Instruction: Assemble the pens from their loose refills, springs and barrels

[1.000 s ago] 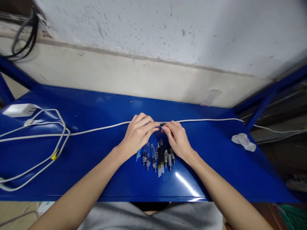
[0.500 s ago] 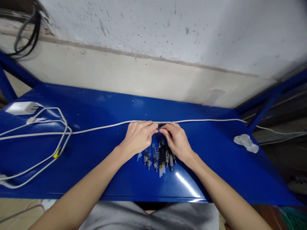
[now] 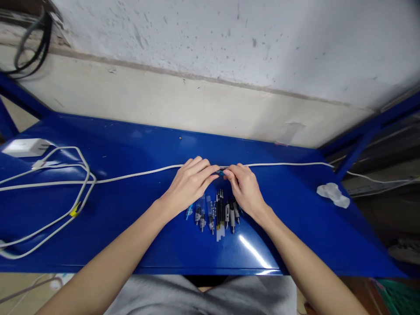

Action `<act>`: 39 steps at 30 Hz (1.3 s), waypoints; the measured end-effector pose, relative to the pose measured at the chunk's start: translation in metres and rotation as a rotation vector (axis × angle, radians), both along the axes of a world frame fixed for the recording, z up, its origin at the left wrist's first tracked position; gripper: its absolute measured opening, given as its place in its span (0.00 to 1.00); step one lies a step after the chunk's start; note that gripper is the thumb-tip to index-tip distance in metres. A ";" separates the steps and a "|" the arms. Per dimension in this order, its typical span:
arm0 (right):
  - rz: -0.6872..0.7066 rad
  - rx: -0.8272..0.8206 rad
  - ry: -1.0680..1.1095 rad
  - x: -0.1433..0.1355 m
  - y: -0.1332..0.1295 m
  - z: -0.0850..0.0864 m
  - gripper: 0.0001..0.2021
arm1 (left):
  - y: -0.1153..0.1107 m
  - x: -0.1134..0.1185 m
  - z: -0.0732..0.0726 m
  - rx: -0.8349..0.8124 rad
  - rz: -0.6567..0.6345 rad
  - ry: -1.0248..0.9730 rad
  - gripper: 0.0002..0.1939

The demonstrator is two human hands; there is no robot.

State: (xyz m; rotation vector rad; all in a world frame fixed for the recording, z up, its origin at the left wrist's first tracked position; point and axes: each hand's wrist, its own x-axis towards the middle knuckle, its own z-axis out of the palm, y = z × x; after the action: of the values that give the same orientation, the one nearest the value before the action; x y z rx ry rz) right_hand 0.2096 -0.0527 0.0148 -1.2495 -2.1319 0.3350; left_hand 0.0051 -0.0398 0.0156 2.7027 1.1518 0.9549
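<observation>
Between my two hands is a small blue pen part, close to the white cable. My left hand pinches its left end between thumb and fingers. The thumb and fingers of my right hand close on its right end. Just below my hands lies a row of pen parts: clear barrels with dark tips, dark refills with pale ends, and grey grips with metal tips. A small light-blue piece lies at the row's left end.
The white cable runs across the blue table. At the left are a white charger and looped cable with a yellow tag. Crumpled clear plastic lies at the right. A wall stands behind.
The fingertips of my hands have moved slightly apart, and the blue part between them shows more clearly. My left hand's fingers have lifted a little. The view has shifted slightly.
</observation>
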 end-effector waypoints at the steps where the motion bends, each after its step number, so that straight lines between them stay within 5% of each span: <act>1: -0.005 -0.012 0.011 -0.001 0.000 0.000 0.20 | 0.000 0.000 0.000 0.020 0.002 0.013 0.15; 11: 0.008 -0.046 0.129 -0.011 -0.010 0.006 0.16 | -0.009 0.005 -0.001 0.036 0.136 0.053 0.11; 20: 0.129 0.048 0.078 -0.007 -0.013 0.014 0.07 | -0.004 -0.007 0.001 -0.133 0.042 -0.032 0.16; 27: 0.099 -0.073 0.081 -0.005 -0.010 0.009 0.13 | -0.003 -0.003 -0.003 -0.083 0.052 -0.002 0.12; 39: 0.114 -0.018 0.106 -0.005 -0.006 0.004 0.14 | -0.004 -0.001 -0.007 -0.071 0.090 0.059 0.11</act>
State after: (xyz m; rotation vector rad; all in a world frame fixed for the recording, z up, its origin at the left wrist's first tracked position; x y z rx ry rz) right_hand 0.2047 -0.0591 0.0184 -1.0983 -2.1178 0.4597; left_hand 0.0040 -0.0443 0.0085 2.6606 1.3022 0.8335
